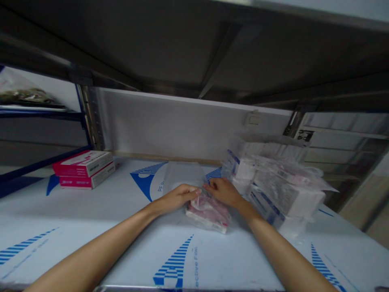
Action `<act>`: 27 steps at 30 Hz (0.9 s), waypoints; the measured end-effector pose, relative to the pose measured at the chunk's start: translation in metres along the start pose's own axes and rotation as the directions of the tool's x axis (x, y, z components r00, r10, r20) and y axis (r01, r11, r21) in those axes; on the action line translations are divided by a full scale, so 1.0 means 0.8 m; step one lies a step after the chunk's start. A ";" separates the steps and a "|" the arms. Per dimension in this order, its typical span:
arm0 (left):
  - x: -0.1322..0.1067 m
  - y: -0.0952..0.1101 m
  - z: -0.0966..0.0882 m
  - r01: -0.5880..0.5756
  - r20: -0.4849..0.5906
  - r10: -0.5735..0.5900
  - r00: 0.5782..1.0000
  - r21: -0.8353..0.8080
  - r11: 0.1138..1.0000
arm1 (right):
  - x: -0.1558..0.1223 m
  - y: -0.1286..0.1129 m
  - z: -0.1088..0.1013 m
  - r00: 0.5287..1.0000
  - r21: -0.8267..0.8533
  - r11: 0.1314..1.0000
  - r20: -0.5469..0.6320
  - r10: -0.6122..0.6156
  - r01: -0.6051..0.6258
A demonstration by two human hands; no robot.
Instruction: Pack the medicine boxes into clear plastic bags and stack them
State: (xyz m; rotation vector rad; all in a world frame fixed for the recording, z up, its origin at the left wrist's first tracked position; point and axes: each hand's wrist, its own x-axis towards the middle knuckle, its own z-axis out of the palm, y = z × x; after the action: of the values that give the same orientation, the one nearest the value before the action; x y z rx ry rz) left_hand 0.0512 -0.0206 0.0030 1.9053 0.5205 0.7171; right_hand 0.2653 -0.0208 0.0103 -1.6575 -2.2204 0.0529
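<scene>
Film-covered shelf (91, 243), pink box (207, 213) in clear bag (182, 174)

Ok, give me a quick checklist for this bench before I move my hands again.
Left hand and right hand at the clear plastic bag: ok, fingertips nearly meeting at its edge.
Pink-and-white box under the plastic: ok, lying flat.
Bag closed: cannot tell.
Wrapped white boxes apart from the right hand: cannot tell, their plastic sits very close.
Two pink boxes at the far left: ok, stacked flat, away from both hands.
</scene>
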 end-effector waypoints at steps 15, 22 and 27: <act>0.027 0.040 0.015 -0.249 -0.366 0.155 0.918 -0.226 0.942 | -0.139 -0.017 -0.080 0.981 0.259 0.946 -0.034 -0.193 0.195; 0.063 0.044 0.054 -0.061 -0.367 0.162 0.916 0.273 0.960 | -0.183 -0.002 -0.180 0.978 0.248 0.952 -0.149 -0.148 0.182; 0.066 0.067 0.113 -0.144 -0.201 0.288 0.936 0.530 0.836 | -0.193 0.016 -0.226 0.941 0.394 0.908 -0.339 -0.002 0.143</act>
State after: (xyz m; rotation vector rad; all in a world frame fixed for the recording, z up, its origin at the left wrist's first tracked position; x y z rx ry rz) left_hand 0.1537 -0.0683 0.0349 2.4039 0.7271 1.0869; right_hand 0.3708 -0.1944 0.1345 -1.2458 -1.8554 0.1968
